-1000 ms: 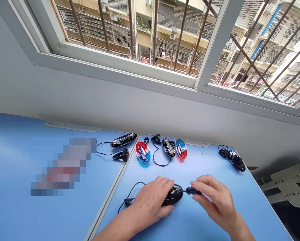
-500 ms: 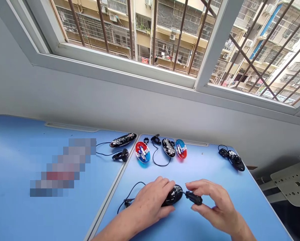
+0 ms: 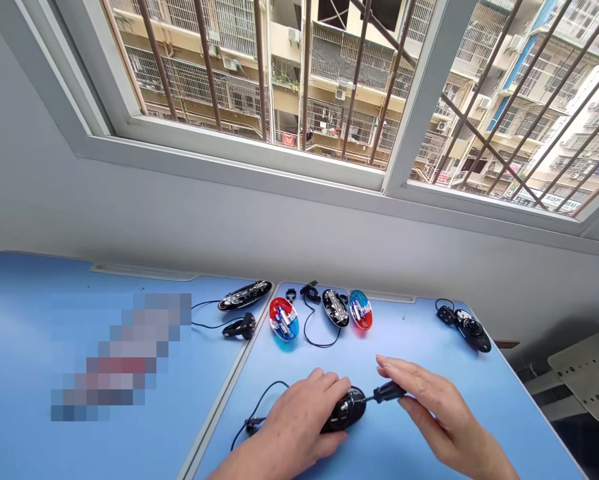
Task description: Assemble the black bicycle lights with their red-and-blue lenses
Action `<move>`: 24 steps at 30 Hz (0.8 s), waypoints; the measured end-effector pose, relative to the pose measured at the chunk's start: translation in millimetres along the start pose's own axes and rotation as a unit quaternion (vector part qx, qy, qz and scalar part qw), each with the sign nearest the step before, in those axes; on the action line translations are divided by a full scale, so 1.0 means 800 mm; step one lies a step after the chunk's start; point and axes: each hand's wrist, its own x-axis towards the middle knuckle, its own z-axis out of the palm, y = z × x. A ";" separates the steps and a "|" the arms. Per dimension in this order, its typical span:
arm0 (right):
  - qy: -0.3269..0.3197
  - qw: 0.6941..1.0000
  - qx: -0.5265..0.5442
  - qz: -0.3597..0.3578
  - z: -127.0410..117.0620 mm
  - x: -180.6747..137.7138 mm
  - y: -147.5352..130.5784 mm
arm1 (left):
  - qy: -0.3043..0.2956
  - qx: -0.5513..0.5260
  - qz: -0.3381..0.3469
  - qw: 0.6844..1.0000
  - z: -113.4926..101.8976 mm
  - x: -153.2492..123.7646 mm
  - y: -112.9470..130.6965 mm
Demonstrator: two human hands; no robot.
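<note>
My left hand is closed over a black oval bike-light housing and presses it to the blue table. A thin black cable loops out on its left to a small black part partly behind my wrist. In my right hand, the black handle of a small screwdriver lies between the fingers and the thumb. Its thin shaft points left and meets the right end of the housing; whether the tip sits in a screw is too small to tell.
At the table's back lie red-and-blue shells with batteries, black oval parts, and a black clamp piece. Another black unit rests at the right edge. A blurred patch covers something left. A seam divides the tabletops.
My right hand has shifted slightly right along the screwdriver handle, its fingers straighter. The screwdriver now lies more level. My left hand stays on the housing, and the camera view has tilted upward slightly.
</note>
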 end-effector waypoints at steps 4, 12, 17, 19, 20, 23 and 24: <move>0.031 0.999 0.030 0.015 0.001 0.003 0.000 | -0.006 0.004 0.002 1.000 -0.002 0.001 0.000; 0.123 0.989 -0.076 -0.041 0.027 0.009 -0.001 | -0.004 0.010 -0.003 1.000 0.000 0.001 0.001; 0.033 0.999 -0.014 -0.017 0.010 0.005 -0.005 | -0.002 -0.011 -0.005 1.000 -0.006 0.001 -0.002; 0.007 1.000 0.010 -0.012 0.003 0.004 -0.005 | 0.006 -0.023 -0.002 1.000 -0.007 0.000 -0.006; 0.004 1.000 0.024 -0.008 0.001 0.003 -0.005 | 0.008 -0.028 0.001 1.000 -0.007 0.000 -0.008; 0.030 0.997 0.074 0.009 0.007 0.003 -0.002 | 0.005 -0.034 0.005 0.999 -0.007 0.000 -0.011; 0.047 0.995 0.088 0.019 0.013 0.003 -0.002 | 0.005 -0.032 0.004 0.999 -0.007 0.000 -0.011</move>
